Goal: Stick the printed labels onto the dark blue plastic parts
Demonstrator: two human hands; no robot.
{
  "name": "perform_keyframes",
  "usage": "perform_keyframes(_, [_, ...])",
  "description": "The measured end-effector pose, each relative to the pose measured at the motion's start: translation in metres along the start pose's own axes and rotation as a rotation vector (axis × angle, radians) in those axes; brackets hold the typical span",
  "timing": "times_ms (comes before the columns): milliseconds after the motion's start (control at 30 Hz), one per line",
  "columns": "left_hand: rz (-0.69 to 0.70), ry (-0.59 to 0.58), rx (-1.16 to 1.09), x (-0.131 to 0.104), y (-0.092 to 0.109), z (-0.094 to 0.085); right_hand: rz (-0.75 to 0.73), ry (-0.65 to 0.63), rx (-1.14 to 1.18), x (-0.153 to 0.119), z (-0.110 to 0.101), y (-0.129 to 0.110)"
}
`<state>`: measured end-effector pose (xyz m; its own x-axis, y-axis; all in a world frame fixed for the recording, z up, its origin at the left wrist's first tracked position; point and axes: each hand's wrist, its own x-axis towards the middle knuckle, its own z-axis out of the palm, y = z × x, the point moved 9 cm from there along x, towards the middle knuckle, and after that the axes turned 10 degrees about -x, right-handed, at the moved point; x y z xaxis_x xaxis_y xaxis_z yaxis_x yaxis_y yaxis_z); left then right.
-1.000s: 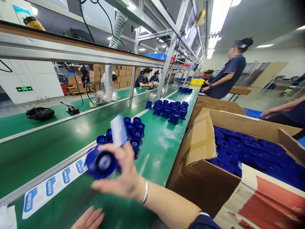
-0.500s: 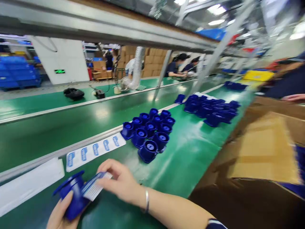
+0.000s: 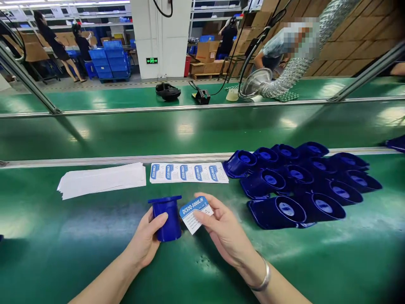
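My left hand (image 3: pixel 148 236) is closed around a dark blue plastic housing (image 3: pixel 169 221), a short cylinder with a wide flange at its top. Between the thumb and fingers of my right hand (image 3: pixel 223 223) is a white and blue label (image 3: pixel 195 213) printed "DC52Q-5000L/H". The label's left corner comes close to the housing's side; whether they touch I cannot tell. Behind my hands lies a sheet of labels (image 3: pixel 189 173) with several blue and white prints. To its left is a stack of blank white strips (image 3: pixel 103 181).
Several more blue housings (image 3: pixel 291 209) stand in rows on the green table (image 3: pixel 104 270) at the right. A metal rail (image 3: pixel 126 110) crosses behind. On the far bench are a flexible duct (image 3: pixel 297 76), a black object (image 3: pixel 167 91) and a person leaning over (image 3: pixel 275 50).
My view has turned left and levelled, so the hands now appear nearer the middle. The label is turned with its print facing me. Both hands keep hold of the same things.
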<state>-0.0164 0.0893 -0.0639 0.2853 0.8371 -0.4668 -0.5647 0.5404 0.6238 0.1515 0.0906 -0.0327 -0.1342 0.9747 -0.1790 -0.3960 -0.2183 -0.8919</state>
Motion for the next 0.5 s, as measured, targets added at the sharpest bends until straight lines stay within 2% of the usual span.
perform_keyframes(300, [0.013,-0.020,0.065,-0.002,-0.001,0.009,-0.012,-0.109,-0.031,-0.008,0.015,-0.001])
perform_keyframes(500, [0.017,-0.121,0.111,-0.006,0.000,0.020,-0.007,-0.051,-0.072,-0.009,0.011,0.002])
